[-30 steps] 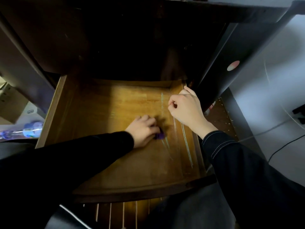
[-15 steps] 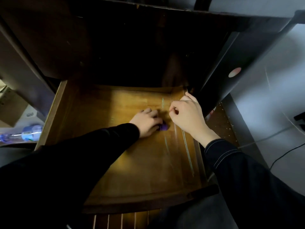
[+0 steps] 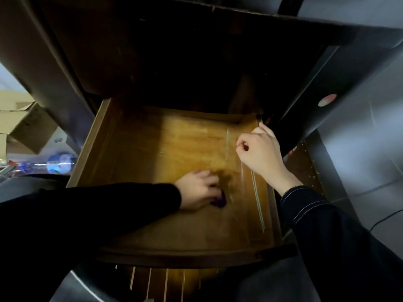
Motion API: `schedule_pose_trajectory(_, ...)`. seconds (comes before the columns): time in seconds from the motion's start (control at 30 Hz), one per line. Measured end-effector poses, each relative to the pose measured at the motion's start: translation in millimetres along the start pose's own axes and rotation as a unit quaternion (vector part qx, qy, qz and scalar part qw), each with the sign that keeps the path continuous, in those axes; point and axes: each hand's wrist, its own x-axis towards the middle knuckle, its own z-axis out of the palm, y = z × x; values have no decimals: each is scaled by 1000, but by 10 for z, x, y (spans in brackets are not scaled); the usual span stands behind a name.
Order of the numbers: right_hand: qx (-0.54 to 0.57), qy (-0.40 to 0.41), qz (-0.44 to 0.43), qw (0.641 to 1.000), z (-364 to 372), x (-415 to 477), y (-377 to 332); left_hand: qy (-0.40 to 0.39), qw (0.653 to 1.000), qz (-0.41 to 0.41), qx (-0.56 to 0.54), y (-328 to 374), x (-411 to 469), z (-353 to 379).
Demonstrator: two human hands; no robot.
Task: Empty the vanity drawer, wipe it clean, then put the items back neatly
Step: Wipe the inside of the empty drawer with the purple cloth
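Note:
The wooden vanity drawer (image 3: 91,147) is pulled out, and its floor shows no items, only pale streaks along the right side. My left hand (image 3: 197,189) grips a small purple cloth (image 3: 219,202) and presses it on the drawer floor right of centre; the hand hides most of the cloth. My right hand (image 3: 259,153) sits on the drawer's right wall near the back corner, its fingers curled over that wall.
The dark vanity body (image 3: 196,62) overhangs the back of the drawer. Cardboard boxes (image 3: 19,123) and a blue bottle (image 3: 58,163) lie to the left. A cable (image 3: 383,219) runs on the floor at the right. Wooden slats (image 3: 165,280) show below the drawer front.
My left hand has slid the purple cloth from beside my right hand toward the drawer front. My right hand has stayed on the right wall.

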Motion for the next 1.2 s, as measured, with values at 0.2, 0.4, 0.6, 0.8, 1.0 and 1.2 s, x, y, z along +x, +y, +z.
schedule_pose_trajectory(0.2,-5,4,-8,1000,16,3,14,-5,971,-235,38,-528,781,-117)
schedule_pose_trajectory(0.4,-13,-4,-9,1000,-2,7,2,10,992,-117,41,-110,311,15)
schedule_pose_trajectory(0.6,-8,4,-4,1000,12,-4,15,13,997,34,66,-172,134,15)
schedule_pose_trajectory(0.8,3,6,-6,1000,-5,-2,13,9,970,-239,31,-712,1043,-161)
schedule_pose_trajectory(1.0,14,16,-3,1000,-28,-2,-8,18,970,-231,66,-498,844,-38)
schedule_pose_trajectory(1.2,20,14,-8,1000,-26,-12,-4,-20,989,-28,143,-250,78,25)
